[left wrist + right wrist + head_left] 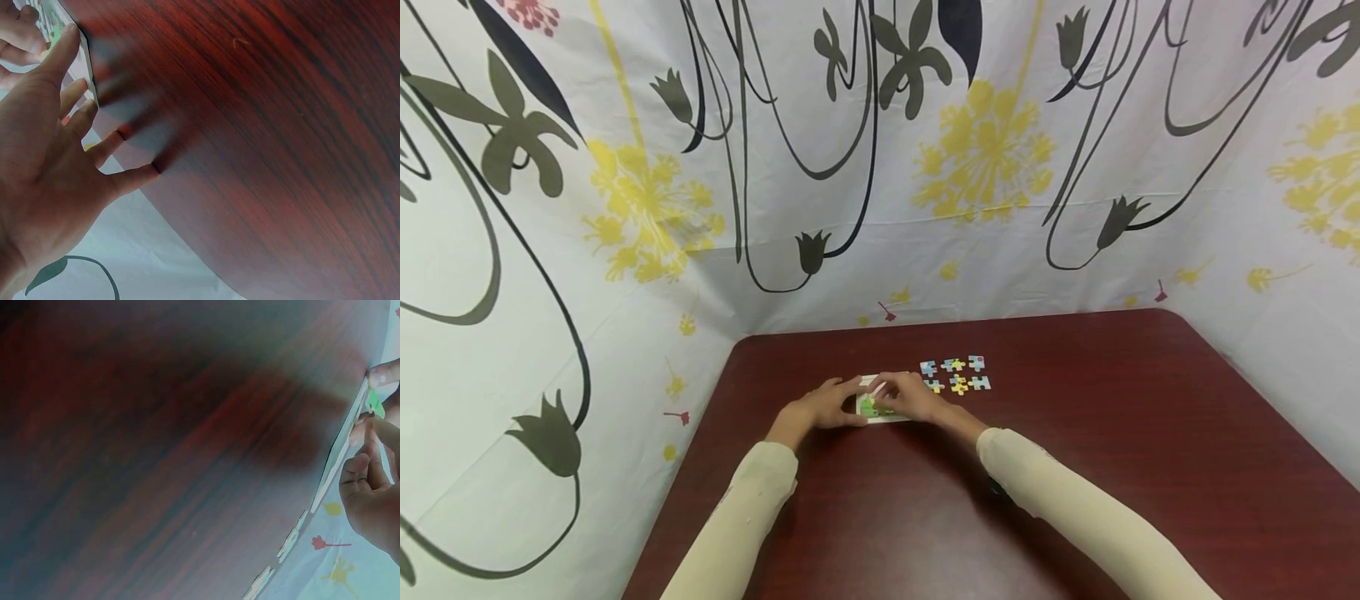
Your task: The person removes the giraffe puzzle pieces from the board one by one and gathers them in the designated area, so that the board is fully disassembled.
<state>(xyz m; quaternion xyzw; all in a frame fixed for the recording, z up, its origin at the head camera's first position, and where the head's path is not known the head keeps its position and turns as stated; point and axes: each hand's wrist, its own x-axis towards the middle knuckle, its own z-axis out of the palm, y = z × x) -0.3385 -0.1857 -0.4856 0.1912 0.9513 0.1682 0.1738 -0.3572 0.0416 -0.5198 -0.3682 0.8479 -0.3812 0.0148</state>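
Observation:
A small jigsaw tray with a white border lies on the table, green picture parts showing inside it. My left hand is at its left side, fingers spread, the thumb and some fingertips touching the border, as the left wrist view also shows. Over the tray, my right hand pinches a green puzzle piece between thumb and finger; the fingers hide part of it. Much of the tray's inside is covered by the hands in the head view.
Several loose puzzle pieces, blue, white and yellow, lie in two rows just right of the tray. The dark red wooden table reaches back to a white patterned cloth, which also hangs along the sides.

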